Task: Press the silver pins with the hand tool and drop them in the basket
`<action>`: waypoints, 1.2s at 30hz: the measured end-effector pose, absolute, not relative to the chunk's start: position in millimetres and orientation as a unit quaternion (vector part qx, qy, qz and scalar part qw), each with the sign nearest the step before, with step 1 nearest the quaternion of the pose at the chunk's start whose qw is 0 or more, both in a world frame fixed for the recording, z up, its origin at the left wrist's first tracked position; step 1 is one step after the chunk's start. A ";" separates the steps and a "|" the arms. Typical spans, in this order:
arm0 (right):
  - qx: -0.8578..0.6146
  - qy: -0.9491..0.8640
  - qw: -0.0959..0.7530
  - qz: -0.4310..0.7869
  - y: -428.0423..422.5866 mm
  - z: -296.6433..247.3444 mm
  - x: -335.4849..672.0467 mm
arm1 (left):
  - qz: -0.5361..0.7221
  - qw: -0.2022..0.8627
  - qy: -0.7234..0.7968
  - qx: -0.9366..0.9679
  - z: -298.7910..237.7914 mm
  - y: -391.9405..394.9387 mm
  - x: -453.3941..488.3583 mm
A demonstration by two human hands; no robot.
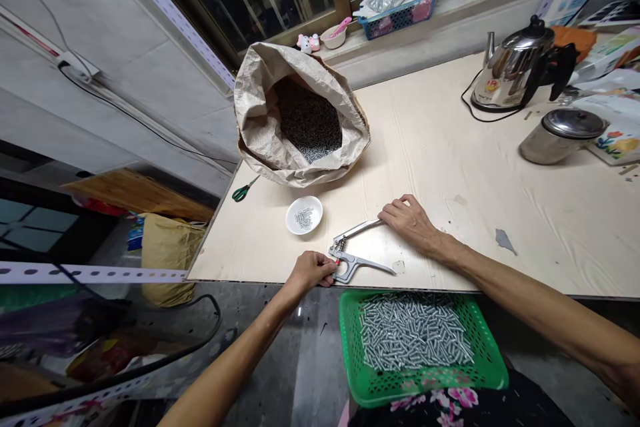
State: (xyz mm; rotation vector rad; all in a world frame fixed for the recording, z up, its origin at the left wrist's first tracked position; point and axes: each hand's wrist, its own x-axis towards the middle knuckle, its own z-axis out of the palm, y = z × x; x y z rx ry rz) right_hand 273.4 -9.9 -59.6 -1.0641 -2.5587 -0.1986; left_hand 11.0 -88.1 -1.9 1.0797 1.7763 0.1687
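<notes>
A metal hand press tool [356, 252] with two long handles lies open on the light wooden table [450, 167] near its front edge. My left hand [311, 269] is pinched closed at the tool's jaw end; what it pinches is too small to make out. My right hand [409, 219] rests over the end of the upper handle, fingers curled on it. A small white bowl [304, 215] with a few small metal pieces stands just left of the tool. Below the table edge, on my lap, a green plastic basket [420, 345] holds many silver metal pins.
An open paper sack [300, 117] full of dark metal pieces stands at the table's back left, green-handled scissors [243, 191] beside it. An electric kettle [517, 67] and a lidded steel pot [563, 135] stand at the right. A blue basket [400, 10] sits on the windowsill.
</notes>
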 end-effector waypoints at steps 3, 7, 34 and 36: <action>-0.379 -0.906 0.173 -0.072 -9.4 -65.2 272.9 | 0.072 0.523 0.734 0.427 -6.7 -88.3 7.0; -0.374 -0.908 0.170 -0.079 -9.5 -65.5 271.5 | 0.063 0.538 0.725 0.425 -10.9 -89.4 3.6; -0.423 -0.884 0.149 0.131 -77.7 -45.5 281.2 | 0.033 0.536 0.731 0.422 -7.3 -90.2 15.4; -0.426 -0.882 0.148 0.137 -78.0 -43.8 281.0 | 0.038 0.534 0.732 0.420 -7.5 -91.4 15.7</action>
